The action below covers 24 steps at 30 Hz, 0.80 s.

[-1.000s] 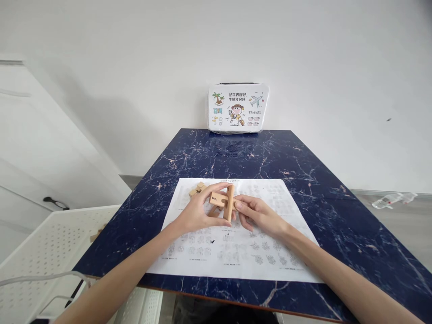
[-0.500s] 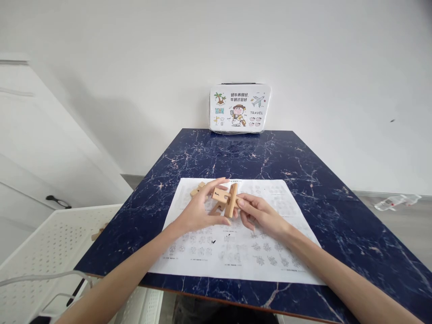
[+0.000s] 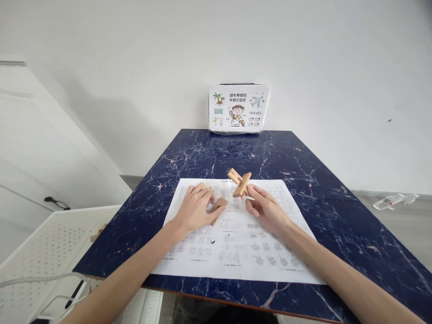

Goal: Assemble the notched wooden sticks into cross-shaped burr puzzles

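In the head view, my left hand (image 3: 195,209) lies low over the loose wooden puzzle pieces on the paper, its thumb spread away from the fingers. Under its fingers is one pale wooden piece (image 3: 205,186), mostly covered. A notched wooden puzzle piece (image 3: 220,205) lies by the thumb, which crosses its near end. My right hand (image 3: 265,204) pinches the joined wooden puzzle pieces (image 3: 242,185) between thumb and fingers, above the paper. These form a cross shape, with a black mark on the upper left end.
A white printed sheet (image 3: 236,252) with small diagrams lies on the dark blue marbled table (image 3: 216,157). Against the wall stands a white cartoon-printed case (image 3: 238,108). A white perforated surface (image 3: 37,234) with a cable (image 3: 43,278) is at the left. A clear plastic bottle (image 3: 393,202) lies at the right.
My left hand has left the joined pieces and moved down and left onto the loose ones. My right hand has shifted slightly right, turning the joined pieces and raising them.
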Motion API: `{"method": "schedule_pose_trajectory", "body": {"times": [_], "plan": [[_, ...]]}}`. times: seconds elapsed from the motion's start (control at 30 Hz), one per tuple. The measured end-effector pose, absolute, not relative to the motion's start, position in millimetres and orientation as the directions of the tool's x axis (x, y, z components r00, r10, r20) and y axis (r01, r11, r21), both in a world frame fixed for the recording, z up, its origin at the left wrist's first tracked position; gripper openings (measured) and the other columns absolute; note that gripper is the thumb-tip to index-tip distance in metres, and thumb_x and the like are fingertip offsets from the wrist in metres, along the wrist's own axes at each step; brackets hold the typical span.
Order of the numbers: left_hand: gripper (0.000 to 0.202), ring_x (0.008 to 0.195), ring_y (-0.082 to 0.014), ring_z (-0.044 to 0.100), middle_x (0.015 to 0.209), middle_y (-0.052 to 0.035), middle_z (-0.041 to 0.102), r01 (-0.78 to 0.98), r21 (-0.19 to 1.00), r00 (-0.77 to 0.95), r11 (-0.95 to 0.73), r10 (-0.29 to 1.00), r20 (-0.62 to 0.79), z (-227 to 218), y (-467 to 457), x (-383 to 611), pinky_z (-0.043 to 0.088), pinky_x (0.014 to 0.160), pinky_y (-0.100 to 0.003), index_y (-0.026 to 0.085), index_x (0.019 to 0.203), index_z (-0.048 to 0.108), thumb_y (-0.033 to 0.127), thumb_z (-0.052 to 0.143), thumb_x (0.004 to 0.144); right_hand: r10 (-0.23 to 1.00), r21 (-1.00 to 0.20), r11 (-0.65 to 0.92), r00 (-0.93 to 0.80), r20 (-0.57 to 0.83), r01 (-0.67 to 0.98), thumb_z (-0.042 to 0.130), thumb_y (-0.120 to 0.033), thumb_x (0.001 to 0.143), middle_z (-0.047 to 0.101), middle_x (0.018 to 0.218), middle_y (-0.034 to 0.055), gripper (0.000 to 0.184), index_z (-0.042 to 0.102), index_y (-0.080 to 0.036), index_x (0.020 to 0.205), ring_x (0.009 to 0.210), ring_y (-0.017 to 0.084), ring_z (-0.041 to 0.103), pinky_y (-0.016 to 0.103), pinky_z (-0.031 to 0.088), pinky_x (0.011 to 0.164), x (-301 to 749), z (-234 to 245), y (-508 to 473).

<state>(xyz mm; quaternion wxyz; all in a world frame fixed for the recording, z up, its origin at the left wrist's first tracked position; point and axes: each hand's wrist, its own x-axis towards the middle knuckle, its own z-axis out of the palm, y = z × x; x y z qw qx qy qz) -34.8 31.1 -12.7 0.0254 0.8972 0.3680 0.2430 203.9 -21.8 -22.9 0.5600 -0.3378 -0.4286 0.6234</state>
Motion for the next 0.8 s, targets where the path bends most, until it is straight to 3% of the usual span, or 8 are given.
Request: {"method": "schedule_pose_trajectory", "body": {"times": [0.17,0.27,0.4,0.5,0.6,0.7,0.8], "plan": [[0.041,0.099,-0.0303,0.062,0.081,-0.0051,0.071,0.643,0.230,0.636,-0.731,0.676,0.372,-7.8,30.7,-35.3,0.041,0.095,-0.049,0.020,0.074,0.062,0.058,0.069,0.090,0.989,-0.907,-0.016,-0.140,0.047,-0.422,0.071,-0.052,0.097,0.064,0.096,0.0018,0.031,0.068,-0.021,0.093,0.051,0.006,0.034,0.028,0.028,0.048,204.1,-22.6,-20.4],[0.046,0.090,-0.0290,0.063,0.070,-0.0040,0.067,0.608,0.280,0.662,-0.743,0.669,0.337,-6.3,29.3,-34.3,0.041,0.095,-0.049,0.021,0.065,0.062,0.060,0.071,0.088,0.989,-0.905,-0.015,-0.139,0.049,-0.425,0.070,-0.051,0.098,0.065,0.097,0.0021,0.031,0.068,-0.021,0.094,0.051,0.006,0.033,0.028,0.026,0.048,204.2,-23.8,-19.7],[0.044,0.077,-0.0238,0.062,0.063,-0.0015,0.063,0.556,0.350,0.642,-0.754,0.657,0.394,-8.3,26.5,-31.5,0.043,0.097,-0.047,0.022,0.061,0.062,0.055,0.073,0.088,0.991,-0.909,-0.018,-0.125,0.038,-0.416,0.070,-0.052,0.098,0.066,0.099,0.0029,0.032,0.067,-0.021,0.095,0.051,0.007,0.031,0.029,0.026,0.047,204.9,-25.8,-19.0],[0.047,0.067,-0.0192,0.059,0.064,-0.0009,0.064,0.568,0.387,0.604,-0.726,0.687,0.403,-10.8,25.4,-30.9,0.046,0.084,-0.040,0.021,0.063,0.061,0.056,0.070,0.092,0.992,-0.900,-0.024,-0.119,0.031,-0.436,0.072,-0.050,0.097,0.065,0.098,0.0020,0.030,0.068,-0.021,0.094,0.051,0.006,0.031,0.028,0.028,0.048,205.5,-25.9,-18.8],[0.044,0.057,-0.0165,0.056,0.063,-0.0004,0.064,0.615,0.445,0.533,-0.651,0.759,0.373,-9.8,24.3,-32.2,0.042,0.064,-0.032,0.020,0.069,0.061,0.057,0.069,0.093,0.994,-0.878,-0.043,-0.107,0.009,-0.477,0.074,-0.048,0.096,0.062,0.098,0.0009,0.029,0.068,-0.020,0.091,0.051,0.005,0.032,0.027,0.029,0.048,205.5,-24.8,-18.9],[0.035,0.053,-0.0146,0.056,0.063,0.0011,0.065,0.578,0.605,0.430,-0.547,0.835,0.343,-2.7,21.0,-32.3,0.040,0.056,-0.028,0.021,0.086,0.061,0.052,0.061,0.100,0.997,-0.864,-0.048,-0.074,-0.013,-0.501,0.076,-0.048,0.093,0.061,0.096,0.0006,0.030,0.067,-0.020,0.090,0.051,0.005,0.030,0.027,0.030,0.047,205.4,-23.5,-18.8],[0.032,0.048,-0.0108,0.052,0.060,0.0041,0.062,0.408,0.790,0.409,-0.458,0.865,0.290,5.9,16.7,-29.2,0.042,0.053,-0.025,0.020,0.092,0.056,0.049,0.052,0.106,0.999,-0.868,-0.037,-0.051,-0.014,-0.495,0.076,-0.050,0.093,0.060,0.091,0.0004,0.033,0.065,-0.019,0.086,0.051,0.006,0.028,0.027,0.029,0.046,205.2,-22.7,-18.7]]}}
